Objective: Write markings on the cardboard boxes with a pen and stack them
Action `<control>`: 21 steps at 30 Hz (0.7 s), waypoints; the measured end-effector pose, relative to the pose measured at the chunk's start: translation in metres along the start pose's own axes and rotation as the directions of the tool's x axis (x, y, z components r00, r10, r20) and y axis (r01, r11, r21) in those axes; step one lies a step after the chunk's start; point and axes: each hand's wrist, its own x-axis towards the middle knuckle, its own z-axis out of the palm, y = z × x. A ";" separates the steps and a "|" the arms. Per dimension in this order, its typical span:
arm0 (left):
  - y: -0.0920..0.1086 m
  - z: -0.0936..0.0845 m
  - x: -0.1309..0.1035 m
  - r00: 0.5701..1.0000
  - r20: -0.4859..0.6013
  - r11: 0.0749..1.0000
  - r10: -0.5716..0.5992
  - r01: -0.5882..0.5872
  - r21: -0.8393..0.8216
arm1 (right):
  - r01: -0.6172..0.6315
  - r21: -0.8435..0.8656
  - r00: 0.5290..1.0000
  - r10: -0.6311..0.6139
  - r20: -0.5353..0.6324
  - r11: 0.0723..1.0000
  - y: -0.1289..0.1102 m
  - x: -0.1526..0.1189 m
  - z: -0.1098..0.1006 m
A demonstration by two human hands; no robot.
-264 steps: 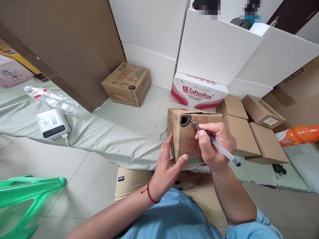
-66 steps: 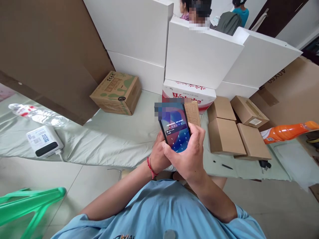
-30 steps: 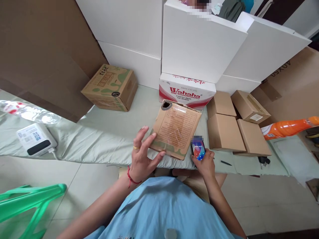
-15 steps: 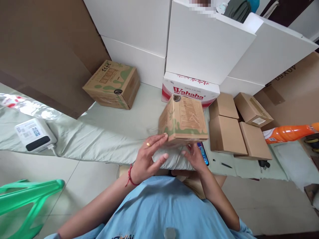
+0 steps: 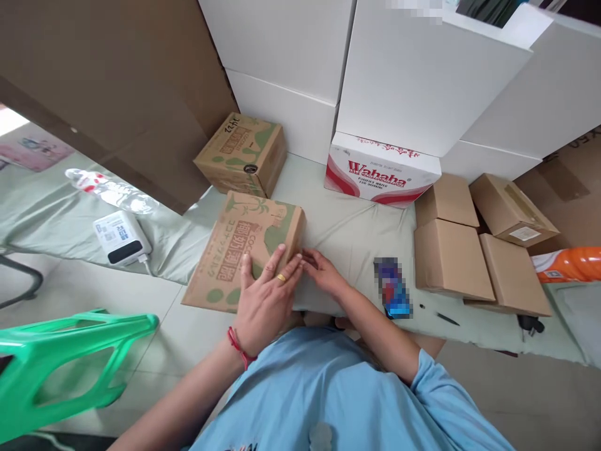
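Note:
A brown cardboard box (image 5: 230, 250) with green coconut and palm print lies at the table's front edge, its left corner jutting over the floor. My left hand (image 5: 267, 294), wearing a ring and a red cord bracelet, rests on its printed face with the fingers spread. At the box's right edge, the fingers of my right hand (image 5: 326, 274) are drawn together and touch its side, close to my left fingertips. What lies between those right fingers is hidden. A similar printed box (image 5: 244, 153) stands behind it against the white panel.
A white-and-red Wahaba-lettered carton (image 5: 382, 172) stands at the back. Several plain boxes (image 5: 453, 260) sit to the right, near an orange bottle (image 5: 570, 264). A phone (image 5: 393, 288) lies in front. To the left are a white device (image 5: 121, 237), a plastic bottle (image 5: 113, 193) and a green stool (image 5: 79, 357).
The printed box has moved left from before the white-and-red carton and been turned. My left hand now lies on it, with my right at its edge. The view has shifted left.

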 end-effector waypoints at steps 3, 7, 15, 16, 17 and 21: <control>-0.031 -0.002 0.007 0.994 0.034 0.994 -0.108 0.107 0.028 | -0.032 -0.058 0.999 0.031 -0.025 0.998 0.007 -0.011 -0.010; -0.065 -0.005 0.026 0.974 0.005 0.974 -0.225 0.225 0.034 | -0.064 -0.082 0.995 0.057 -0.086 0.995 0.006 -0.046 -0.037; -0.117 -0.011 0.051 0.959 0.124 0.962 -0.253 0.237 0.134 | -0.081 -0.067 0.937 0.053 -0.345 0.994 0.002 -0.130 -0.090; -0.123 -0.013 0.051 0.962 0.135 0.964 -0.238 0.218 0.151 | -0.080 -0.067 0.925 0.049 -0.376 0.995 0.002 -0.139 -0.096; -0.128 -0.015 0.050 0.964 0.144 0.966 -0.225 0.201 0.162 | -0.077 -0.068 0.912 0.043 -0.408 0.995 0.003 -0.147 -0.101; -0.143 -0.024 0.046 0.967 0.173 0.973 -0.185 0.155 0.171 | -0.064 -0.071 0.856 0.018 -0.517 0.995 0.005 -0.167 -0.118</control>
